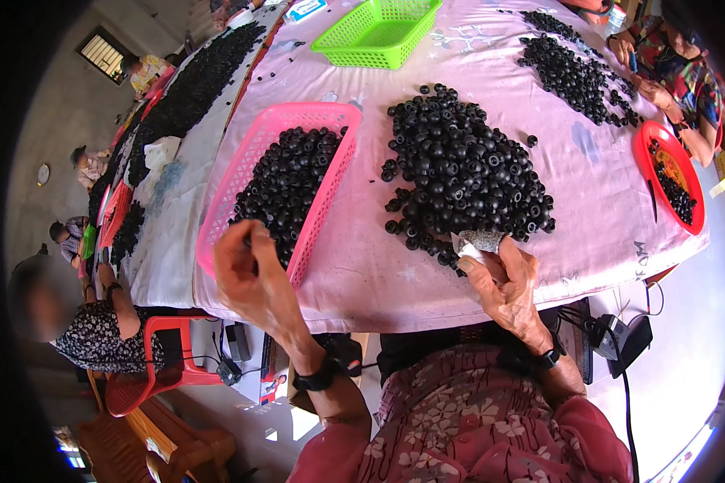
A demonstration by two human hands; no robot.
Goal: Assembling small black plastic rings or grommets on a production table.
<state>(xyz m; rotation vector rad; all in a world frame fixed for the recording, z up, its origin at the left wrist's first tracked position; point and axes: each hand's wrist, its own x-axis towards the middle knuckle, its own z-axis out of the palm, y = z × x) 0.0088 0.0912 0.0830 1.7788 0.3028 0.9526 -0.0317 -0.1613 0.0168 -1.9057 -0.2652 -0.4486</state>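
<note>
My left hand [254,274] is over the near end of a pink plastic basket [211,217], its fingers curled together in a pinch. Whatever lies between those fingertips, if anything, is hidden. Inside the basket is a heap of small round black pieces [292,173] with holes, like beads or caps. To the right, a larger pile of the same black pieces [467,165] lies on the pink cloth. At that pile's near edge my right hand [507,290] grips a small whitish packet [483,241] with a speckled grey face.
A green basket [379,36] stands at the far side. On the right are another black pile [576,76], a red tray [640,157] with black pieces, and a co-worker [681,80]. Another person [109,330] sits at left by a red chair [165,362]. Cables [620,354] hang below the table edge.
</note>
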